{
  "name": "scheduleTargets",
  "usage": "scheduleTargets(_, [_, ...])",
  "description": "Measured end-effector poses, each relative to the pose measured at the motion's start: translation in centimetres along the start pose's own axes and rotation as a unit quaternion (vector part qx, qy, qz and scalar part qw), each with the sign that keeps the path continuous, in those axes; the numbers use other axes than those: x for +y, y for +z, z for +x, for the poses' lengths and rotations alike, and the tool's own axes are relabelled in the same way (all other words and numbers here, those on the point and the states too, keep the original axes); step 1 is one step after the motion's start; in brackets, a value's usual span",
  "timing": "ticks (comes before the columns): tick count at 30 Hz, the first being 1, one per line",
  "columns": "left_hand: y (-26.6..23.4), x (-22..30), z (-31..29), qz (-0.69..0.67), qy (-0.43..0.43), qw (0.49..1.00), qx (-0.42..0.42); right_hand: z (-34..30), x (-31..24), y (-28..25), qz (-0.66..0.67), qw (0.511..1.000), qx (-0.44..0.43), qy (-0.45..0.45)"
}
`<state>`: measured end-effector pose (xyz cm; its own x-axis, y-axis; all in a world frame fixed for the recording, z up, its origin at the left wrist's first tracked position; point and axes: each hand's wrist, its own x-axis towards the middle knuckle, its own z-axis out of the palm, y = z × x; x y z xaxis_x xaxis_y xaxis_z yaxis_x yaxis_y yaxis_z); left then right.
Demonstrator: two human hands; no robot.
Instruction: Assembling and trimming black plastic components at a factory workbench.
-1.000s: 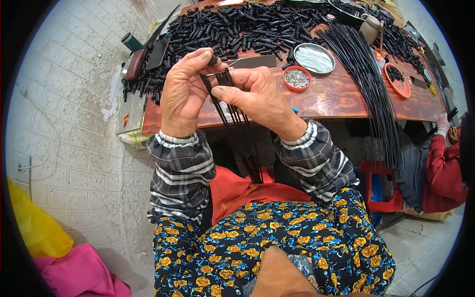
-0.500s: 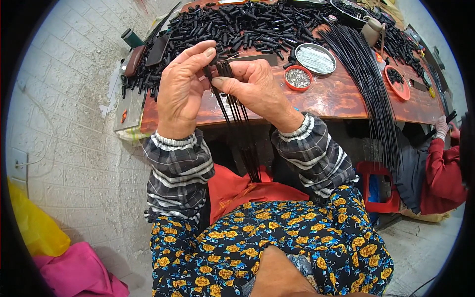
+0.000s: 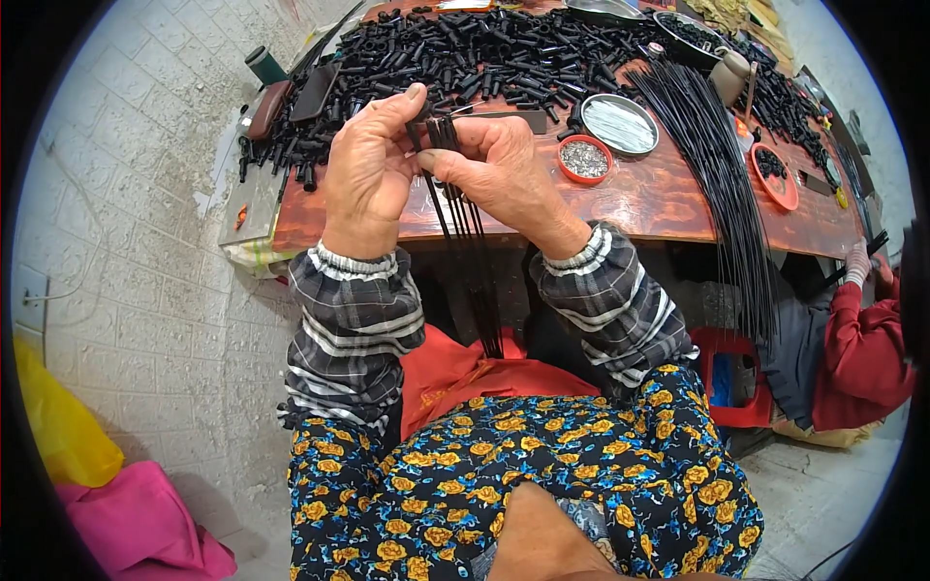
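Note:
My right hand (image 3: 513, 176) is closed round the upper ends of a bundle of thin black rods (image 3: 477, 266). The rods hang down below the table edge toward the red cloth (image 3: 455, 382) on my lap. Close beside it, my left hand (image 3: 366, 189) has its thumb and fingers pinched at the top of one black rod (image 3: 438, 201), set a little apart from the others. Part of the left fingers and the exact rod tip are hidden. Both hands are raised in front of the table's near edge.
A heap of black tubular parts (image 3: 455, 48) covers the table's far side. To the right stand a red bowl of small metal bits (image 3: 584, 158), a round tin of pale strips (image 3: 620, 124) and long black rods (image 3: 712, 174) overhanging the edge. A co-worker's red sleeve (image 3: 857, 358) shows far right.
My left hand has shifted slightly right and closer to my right hand, its thumb now more upright. The right hand still grips the bundle.

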<state>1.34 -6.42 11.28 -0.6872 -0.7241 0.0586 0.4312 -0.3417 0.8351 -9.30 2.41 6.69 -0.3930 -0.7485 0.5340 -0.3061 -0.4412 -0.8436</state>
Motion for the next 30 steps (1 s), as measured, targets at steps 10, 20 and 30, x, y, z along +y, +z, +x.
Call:
scheduleTargets(10, [0.2,0.6,-1.1,0.070,0.032,0.997,0.021,0.1,-1.0,0.1,-0.066,0.996,-0.046,0.024])
scheduleTargets(20, [-0.5,1.5,-1.1,0.108,-0.005,0.992,-0.063,-0.3,-0.9,-0.2,-0.039,0.997,-0.037,0.055])
scheduleTargets(30, [-0.7,0.9,-2.1,0.135,0.031,0.985,-0.107,-0.5,-2.0,-0.9,0.017,0.999,-0.039,0.022])
